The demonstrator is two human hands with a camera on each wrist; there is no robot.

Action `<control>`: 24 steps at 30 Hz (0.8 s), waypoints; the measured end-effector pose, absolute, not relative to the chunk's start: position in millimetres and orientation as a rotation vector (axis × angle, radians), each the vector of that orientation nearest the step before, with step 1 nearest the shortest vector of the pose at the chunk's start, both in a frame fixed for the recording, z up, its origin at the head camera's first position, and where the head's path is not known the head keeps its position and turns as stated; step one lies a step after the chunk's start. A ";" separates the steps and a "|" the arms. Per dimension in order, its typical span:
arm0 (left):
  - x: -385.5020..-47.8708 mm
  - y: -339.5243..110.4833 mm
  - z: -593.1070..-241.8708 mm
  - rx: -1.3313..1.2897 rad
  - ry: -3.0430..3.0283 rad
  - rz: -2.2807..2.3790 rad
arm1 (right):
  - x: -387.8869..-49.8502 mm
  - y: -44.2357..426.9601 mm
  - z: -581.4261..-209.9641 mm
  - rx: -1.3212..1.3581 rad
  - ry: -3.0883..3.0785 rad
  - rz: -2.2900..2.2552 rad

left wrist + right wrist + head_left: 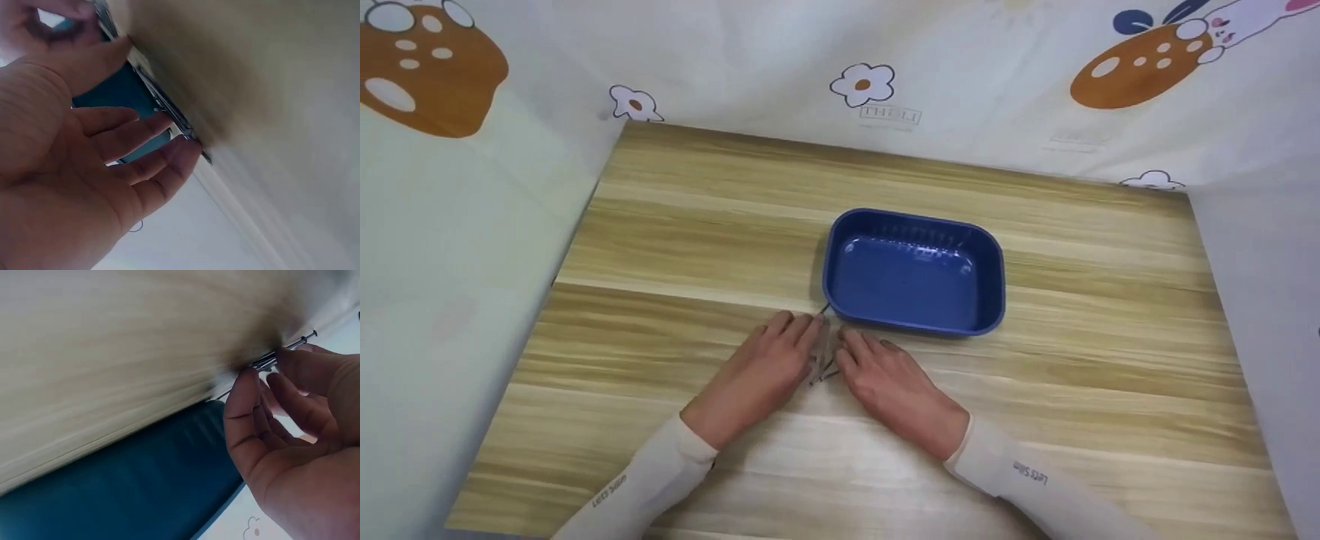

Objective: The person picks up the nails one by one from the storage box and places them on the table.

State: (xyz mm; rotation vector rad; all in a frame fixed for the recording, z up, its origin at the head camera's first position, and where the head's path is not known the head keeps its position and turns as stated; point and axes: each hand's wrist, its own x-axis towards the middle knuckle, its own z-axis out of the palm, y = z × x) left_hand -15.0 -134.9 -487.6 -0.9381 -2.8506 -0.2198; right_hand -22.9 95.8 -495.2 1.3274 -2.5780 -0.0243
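Several thin metal nails (826,373) lie on the table between my two hands, close to the near left corner of a blue rectangular bin (915,327). My left hand (769,364) touches them from the left; in the left wrist view, its fingertips (188,147) rest along the nails (163,102) with the fingers loosely bent. From the other side comes my right hand (892,375). Its thumb and index fingertip meet the nails (306,338) in the right wrist view, where a flat nail head shows. The fingers partly hide the bundle.
The bin's inside shows only its shiny blue floor. Wood-grain table (660,247) stretches around it on all sides. A patterned white curtain (750,67) closes off the back, and pale walls stand at left and right.
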 end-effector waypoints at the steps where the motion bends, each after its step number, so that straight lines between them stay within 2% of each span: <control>1: -11.3 -134.4 -487.7 -0.961 -2.836 -0.241 | -23.5 93.0 -494.8 1.326 -2.587 -0.026; 6: 5.4 -136.9 -487.2 -0.992 -2.856 -0.374 | -28.4 79.4 -494.4 1.321 -2.606 -0.096; 13: 13.6 -142.1 -488.2 -0.746 -2.875 -0.056 | -30.8 75.0 -492.5 1.412 -2.542 -0.088; 18: 16.8 -133.2 -493.1 -0.782 -2.821 -0.003 | -25.0 76.8 -487.9 1.463 -2.496 -0.178; 24: 10.0 -119.1 -493.4 -0.813 -2.767 0.101 | -24.1 77.0 -480.5 1.372 -2.503 -0.312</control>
